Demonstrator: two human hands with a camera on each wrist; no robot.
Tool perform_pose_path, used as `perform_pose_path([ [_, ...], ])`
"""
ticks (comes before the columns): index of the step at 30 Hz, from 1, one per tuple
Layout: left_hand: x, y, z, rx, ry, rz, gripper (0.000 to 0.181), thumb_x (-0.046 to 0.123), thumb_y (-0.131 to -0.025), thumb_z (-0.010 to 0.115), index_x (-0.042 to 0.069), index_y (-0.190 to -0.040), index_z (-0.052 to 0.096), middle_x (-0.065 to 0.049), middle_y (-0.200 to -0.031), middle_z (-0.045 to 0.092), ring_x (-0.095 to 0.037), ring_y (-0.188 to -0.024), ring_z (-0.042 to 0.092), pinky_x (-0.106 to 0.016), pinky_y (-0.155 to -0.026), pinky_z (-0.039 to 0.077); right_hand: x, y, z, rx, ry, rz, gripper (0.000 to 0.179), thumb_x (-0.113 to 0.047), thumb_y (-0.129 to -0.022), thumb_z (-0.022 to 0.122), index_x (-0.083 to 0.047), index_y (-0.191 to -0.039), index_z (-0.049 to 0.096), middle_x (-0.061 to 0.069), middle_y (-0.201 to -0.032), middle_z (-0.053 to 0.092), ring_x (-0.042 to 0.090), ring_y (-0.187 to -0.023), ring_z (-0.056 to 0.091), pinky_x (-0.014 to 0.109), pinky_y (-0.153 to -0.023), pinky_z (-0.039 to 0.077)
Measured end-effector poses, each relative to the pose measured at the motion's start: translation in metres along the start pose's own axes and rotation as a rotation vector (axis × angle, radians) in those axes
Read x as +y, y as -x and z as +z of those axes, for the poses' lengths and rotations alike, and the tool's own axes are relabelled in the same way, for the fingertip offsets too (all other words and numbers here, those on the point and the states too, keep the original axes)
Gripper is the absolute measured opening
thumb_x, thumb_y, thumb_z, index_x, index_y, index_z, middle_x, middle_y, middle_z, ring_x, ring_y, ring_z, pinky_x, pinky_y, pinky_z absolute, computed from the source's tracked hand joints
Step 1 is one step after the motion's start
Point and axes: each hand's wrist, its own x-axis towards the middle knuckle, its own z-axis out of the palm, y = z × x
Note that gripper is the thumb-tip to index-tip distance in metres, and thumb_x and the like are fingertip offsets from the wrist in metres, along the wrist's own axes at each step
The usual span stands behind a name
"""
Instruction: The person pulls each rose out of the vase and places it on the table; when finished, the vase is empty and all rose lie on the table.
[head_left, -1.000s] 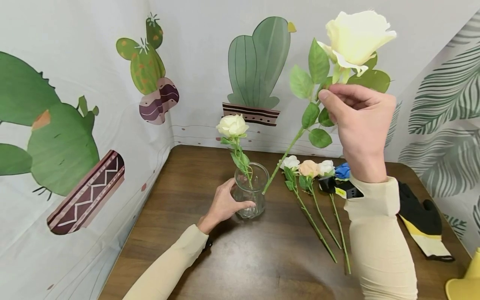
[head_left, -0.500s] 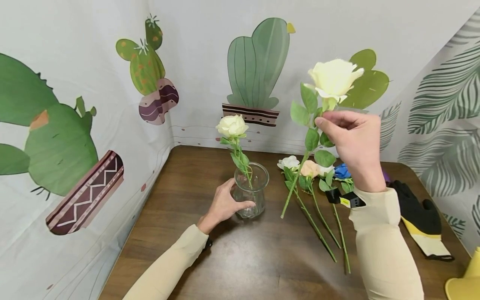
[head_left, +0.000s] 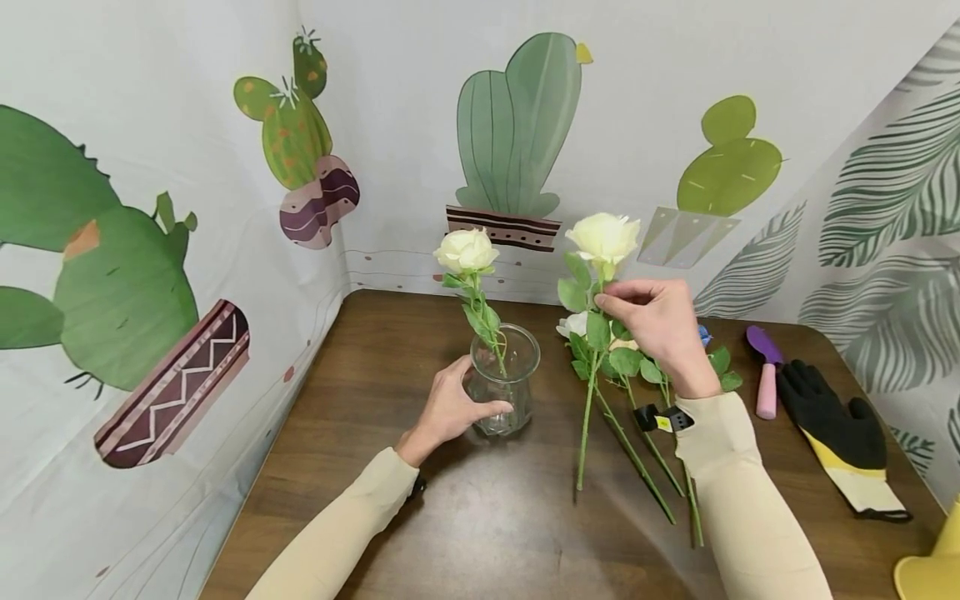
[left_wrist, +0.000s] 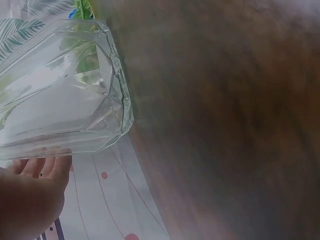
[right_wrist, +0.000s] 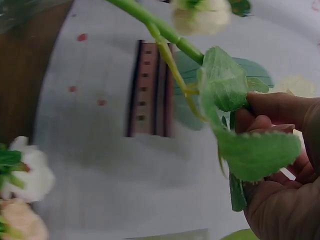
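Note:
My left hand (head_left: 450, 407) grips the clear glass vase (head_left: 504, 392) from its left side, thumb across the front. In the left wrist view, its fingertips lie along the wall of the vase (left_wrist: 65, 95). A cream rose (head_left: 467, 252) leans leftward in the vase, its bloom above the rim. To the right, my right hand (head_left: 656, 321) pinches a second cream rose (head_left: 604, 240) just below the bloom. Its bare stem points down, the lower end close over the table. In the right wrist view, leaves (right_wrist: 225, 85) partly hide the pinching fingers.
A white flower (head_left: 572, 325) and a peach flower lie on the brown table (head_left: 465, 517), with others partly hidden behind my right hand. Farther right are a purple trowel with a pink handle (head_left: 767, 392), a black work glove (head_left: 832, 417) and a yellow object (head_left: 926, 567). Cactus-print cloth stands behind.
My right hand has lowered the held rose and brought it slightly left, its stem swinging from slanted to nearly upright. The left hand and vase have stayed in place.

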Motion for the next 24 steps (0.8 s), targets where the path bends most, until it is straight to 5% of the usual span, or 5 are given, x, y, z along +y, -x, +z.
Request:
perform_pose_path([
  [4,0.0,0.0,0.0,0.002,-0.005,0.003,0.085,0.028,-0.072,0.104,0.004,-0.144,0.067,-0.014,-0.135,0.077,-0.031,-0.125,0.074,-0.054,-0.112,0.058,0.023,-0.001,0.01,-0.037,0.051,0.022,0.025,-0.02,-0.095,0.085,0.002,-0.108,0.085,-0.025,-0.083,0.078,-0.008,-0.078,0.067,0.014,-0.067,0.054],
  [11,0.001,0.0,0.0,0.007,-0.028,0.002,0.084,0.029,-0.072,0.104,0.004,-0.143,0.067,-0.011,-0.134,0.078,-0.029,-0.123,0.074,-0.052,-0.111,0.059,0.055,-0.004,0.026,-0.077,0.125,0.059,0.021,-0.02,-0.095,0.085,-0.002,-0.105,0.087,0.017,-0.112,0.084,-0.005,-0.083,0.064,0.016,-0.069,0.052],
  [24,0.002,0.0,-0.001,-0.006,-0.003,0.002,0.085,0.027,-0.072,0.104,0.001,-0.144,0.066,-0.019,-0.135,0.076,-0.035,-0.125,0.073,-0.059,-0.113,0.057,0.1,-0.011,0.051,-0.195,0.193,0.139,0.021,-0.018,-0.096,0.083,-0.002,-0.109,0.086,0.023,-0.127,0.077,0.029,-0.115,0.07,0.018,-0.082,0.051],
])
